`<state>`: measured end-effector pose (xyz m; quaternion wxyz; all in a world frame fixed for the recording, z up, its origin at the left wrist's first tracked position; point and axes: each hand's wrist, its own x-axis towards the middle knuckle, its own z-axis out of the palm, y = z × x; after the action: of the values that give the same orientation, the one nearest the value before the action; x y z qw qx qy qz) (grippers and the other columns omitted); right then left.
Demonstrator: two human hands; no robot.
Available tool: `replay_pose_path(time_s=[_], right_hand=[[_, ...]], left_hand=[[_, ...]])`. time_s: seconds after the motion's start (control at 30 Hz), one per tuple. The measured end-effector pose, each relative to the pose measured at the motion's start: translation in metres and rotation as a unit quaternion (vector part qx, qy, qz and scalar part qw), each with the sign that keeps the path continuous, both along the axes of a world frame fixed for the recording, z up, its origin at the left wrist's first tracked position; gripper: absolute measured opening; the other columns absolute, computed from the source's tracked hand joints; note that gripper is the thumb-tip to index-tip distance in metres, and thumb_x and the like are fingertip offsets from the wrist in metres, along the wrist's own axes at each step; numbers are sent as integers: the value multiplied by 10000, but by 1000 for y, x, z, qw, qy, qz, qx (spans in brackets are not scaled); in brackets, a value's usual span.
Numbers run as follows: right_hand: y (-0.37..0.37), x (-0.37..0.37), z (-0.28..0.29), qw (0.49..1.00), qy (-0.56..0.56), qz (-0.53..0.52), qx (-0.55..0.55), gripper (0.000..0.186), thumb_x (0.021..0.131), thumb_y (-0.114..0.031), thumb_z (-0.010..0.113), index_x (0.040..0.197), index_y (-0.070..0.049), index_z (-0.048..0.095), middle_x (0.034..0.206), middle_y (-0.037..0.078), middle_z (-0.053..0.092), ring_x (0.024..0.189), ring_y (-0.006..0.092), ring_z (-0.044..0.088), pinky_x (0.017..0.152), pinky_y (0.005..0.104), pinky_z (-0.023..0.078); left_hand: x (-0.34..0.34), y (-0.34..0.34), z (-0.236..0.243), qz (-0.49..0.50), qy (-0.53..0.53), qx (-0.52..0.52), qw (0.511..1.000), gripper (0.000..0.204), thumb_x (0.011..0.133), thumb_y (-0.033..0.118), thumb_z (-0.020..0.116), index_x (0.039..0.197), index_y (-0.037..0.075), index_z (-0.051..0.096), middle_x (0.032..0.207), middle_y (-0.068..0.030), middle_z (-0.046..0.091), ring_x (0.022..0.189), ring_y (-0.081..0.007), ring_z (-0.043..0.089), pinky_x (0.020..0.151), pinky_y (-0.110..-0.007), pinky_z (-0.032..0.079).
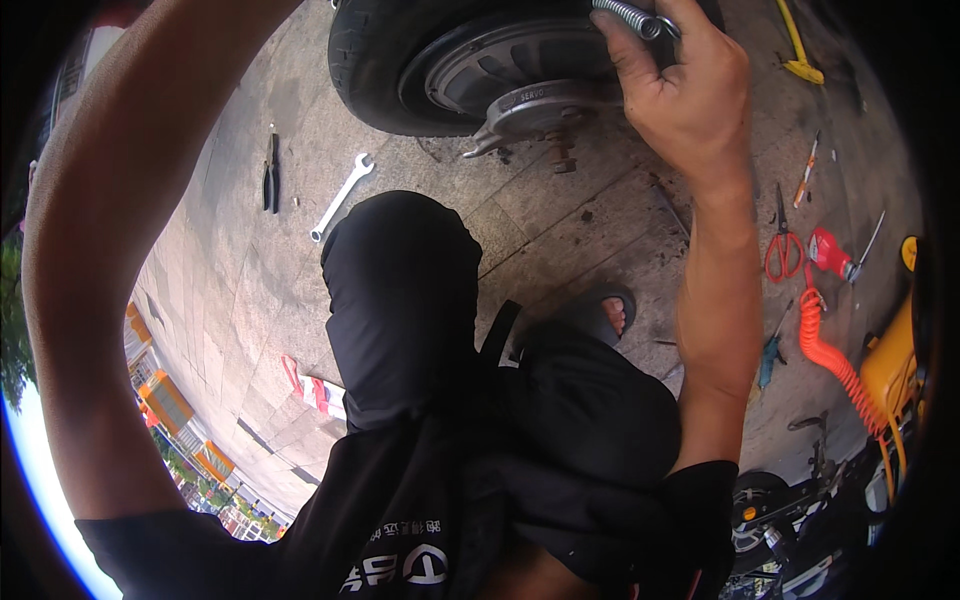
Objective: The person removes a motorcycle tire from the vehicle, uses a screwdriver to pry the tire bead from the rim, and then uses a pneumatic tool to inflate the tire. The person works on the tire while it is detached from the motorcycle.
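My right hand (pixel 685 95) grips a silver coil spring (pixel 627 16) with a hook at its end, at the top beside a black tyre (pixel 355 70). The tyre surrounds a dark wheel with a metal hub plate (pixel 530 105), from whose lower side a threaded axle (pixel 562 150) sticks out. My left forearm (pixel 130 160) reaches up past the upper edge of the view, so that hand is out of sight. The top of the wheel is cut off by the frame, and my right hand hides part of it.
Pliers (pixel 270 180) and a wrench (pixel 340 198) lie left on the paving. Rightward are a yellow hammer (pixel 800 68), screwdriver (pixel 805 175), red-handled scissors (pixel 783 255), red tool (pixel 828 252), orange coiled hose (pixel 835 355), yellow machine (pixel 885 355) and parked two-wheeler (pixel 760 515). My sandalled foot (pixel 610 312) is below the wheel.
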<state>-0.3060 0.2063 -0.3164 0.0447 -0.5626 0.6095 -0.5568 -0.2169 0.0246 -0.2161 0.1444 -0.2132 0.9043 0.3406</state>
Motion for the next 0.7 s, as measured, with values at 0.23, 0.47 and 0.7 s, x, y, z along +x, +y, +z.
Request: replay_pose_path(time_s=[0.23,0.47,0.7], right_hand=[[4,-13,5,997,-17,14,71,149,837,-22,710,976,10,667,818,162,705,739,271,712,688,337,534],[11,-11,6,999,-12,42,33,151,843,-29,713,981,19,674,839,144,714,751,214,707,687,315,536],[10,-7,2,999,-27,18,0,137,848,-35,723,962,13,664,846,130,708,734,193,694,657,307,525]], left_hand=[[1,2,0,21,0,22,1000,438,649,142,789,1012,-87,701,896,-140,737,840,-213,692,789,-341,558],[3,3,3,28,-10,3,1000,449,647,143,793,1025,-83,703,908,-145,738,849,-217,693,795,-347,558],[2,1,1,37,2,26,999,469,649,147,797,1047,-84,705,928,-158,738,863,-234,696,804,-356,560]])
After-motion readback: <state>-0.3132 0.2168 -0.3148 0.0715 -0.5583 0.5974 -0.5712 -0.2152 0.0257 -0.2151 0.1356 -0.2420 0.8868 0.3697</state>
